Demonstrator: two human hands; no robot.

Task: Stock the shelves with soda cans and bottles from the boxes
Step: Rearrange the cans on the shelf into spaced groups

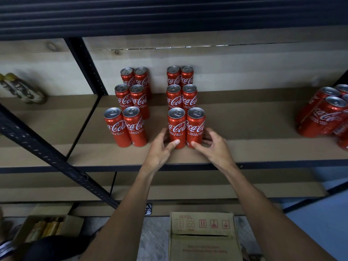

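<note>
Cupping two slim cylindrical cans [177, 129]

Pale plank wall [244, 68], grey floor [154, 240]

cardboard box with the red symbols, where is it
In the head view the cardboard box stands on the floor at bottom centre, below the shelf of Coca-Cola cans, right of an open box.
</note>
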